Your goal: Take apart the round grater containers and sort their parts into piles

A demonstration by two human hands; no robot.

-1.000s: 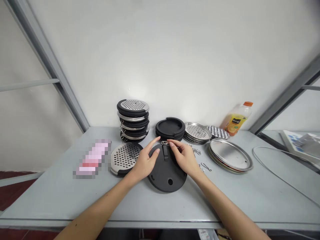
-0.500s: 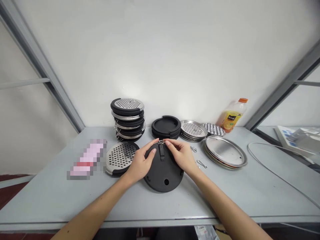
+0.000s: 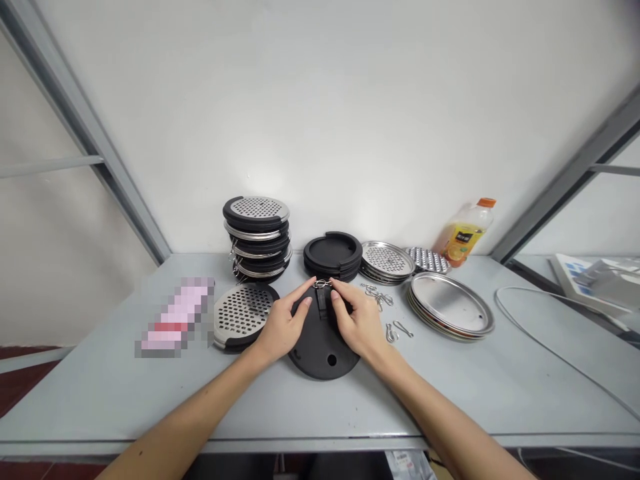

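A round black disc [image 3: 325, 353] with a hole near its lower edge lies at the middle of the table, a black strap [image 3: 324, 303] at its top. A small metal clip [image 3: 321, 284] sits at the strap's upper end. My left hand [image 3: 284, 323] grips the disc's upper left edge, its forefinger at the clip. My right hand [image 3: 357, 317] is at the upper right, forefinger by the clip and thumb on the disc beside the strap. Under my left wrist side rests a perforated metal plate in a black holder [image 3: 243, 312].
Behind stand a stack of assembled graters [image 3: 257, 230], black holders [image 3: 333, 255], perforated plates [image 3: 387, 260] and a leaning juice bottle [image 3: 467, 233]. To the right are loose metal clips [image 3: 391, 333], plain metal discs [image 3: 450, 303] and a white cable [image 3: 545, 337]. A pixelated pink object [image 3: 177, 313] lies left.
My right hand has shifted slightly down and left, its thumb now lower beside the strap. More of the loose clips show to its right. The disc has moved up slightly.
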